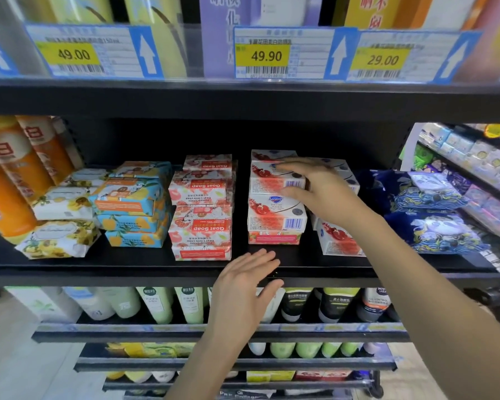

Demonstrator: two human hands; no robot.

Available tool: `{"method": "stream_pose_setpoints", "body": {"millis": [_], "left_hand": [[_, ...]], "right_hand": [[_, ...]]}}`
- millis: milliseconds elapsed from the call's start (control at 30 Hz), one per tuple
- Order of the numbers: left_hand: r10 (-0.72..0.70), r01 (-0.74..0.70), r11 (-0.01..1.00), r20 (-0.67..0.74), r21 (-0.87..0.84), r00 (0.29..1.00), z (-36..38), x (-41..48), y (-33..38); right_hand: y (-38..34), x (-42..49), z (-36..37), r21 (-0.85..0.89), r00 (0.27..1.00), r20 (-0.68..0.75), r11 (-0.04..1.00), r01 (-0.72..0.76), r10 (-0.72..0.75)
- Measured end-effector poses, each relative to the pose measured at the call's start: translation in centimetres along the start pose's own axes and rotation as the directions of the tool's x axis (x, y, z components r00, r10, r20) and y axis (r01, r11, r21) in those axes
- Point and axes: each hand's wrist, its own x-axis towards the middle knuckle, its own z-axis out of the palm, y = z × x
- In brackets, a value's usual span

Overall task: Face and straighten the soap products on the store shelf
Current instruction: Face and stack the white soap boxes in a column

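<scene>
Right grip (315, 192) holds right end of upper soap box (274, 180), fingers over top, thumb along front. Box sits on top of white-red box stack (276, 219), mid black shelf (127, 265), just right of Goat Soap stack (199, 210). Left grip (247, 284) open, fingers straight, holding nothing, in front of shelf edge. Blue packs (433, 217) at right.

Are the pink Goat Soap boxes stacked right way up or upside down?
Upside down: the lettering on the pink-and-white cardboard Goat Soap boxes reads inverted.
</scene>
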Motion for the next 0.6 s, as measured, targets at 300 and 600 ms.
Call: {"method": "stream_pose_setpoints", "body": {"millis": [300,600], "left_hand": [[-0.064,0.064,0.998,-0.014,0.0,0.998,-0.1,-0.1,0.4],[-0.172,0.172,0.985,0.012,0.018,0.985,-0.7,0.3,1.5]], "right_hand": [[2.1,-8.8,-1.5,0.099,0.94,-0.195,0.959,-0.264,0.279],[4.6,-12.5,1.2,0.14,0.882,-0.169,0.896,-0.421,0.441]]}}
